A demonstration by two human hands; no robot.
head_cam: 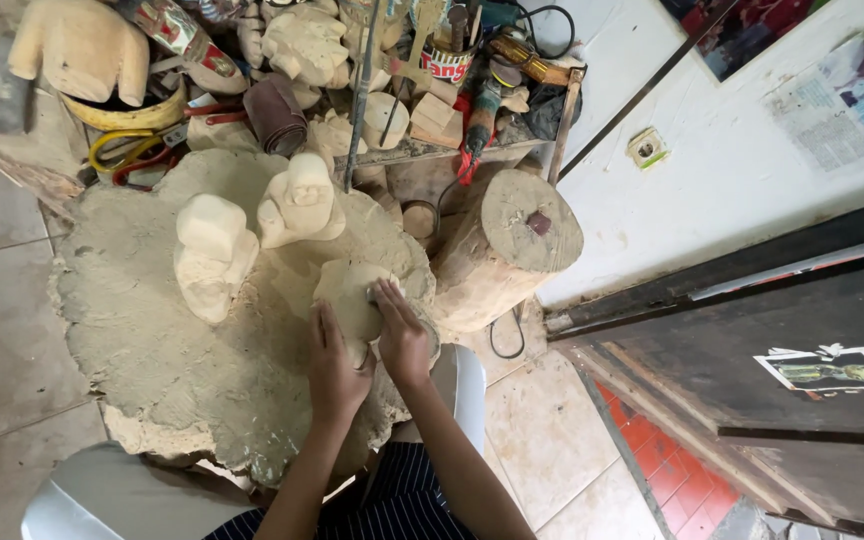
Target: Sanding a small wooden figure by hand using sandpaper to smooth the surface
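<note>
Both hands, left hand (335,362) and right hand (399,335), clasped around pale wooden carving (350,295), red-labelled tin (446,62) beyond.

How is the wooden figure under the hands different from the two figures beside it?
The held figure lies low under both hands; the two figures stand free and untouched. The left hand steadies it while the right hand presses on it. All are pale, unpainted wood on the slab.

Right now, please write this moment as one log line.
left hand: steadies wooden carving | right hand: presses on carving | support: large stump
</note>
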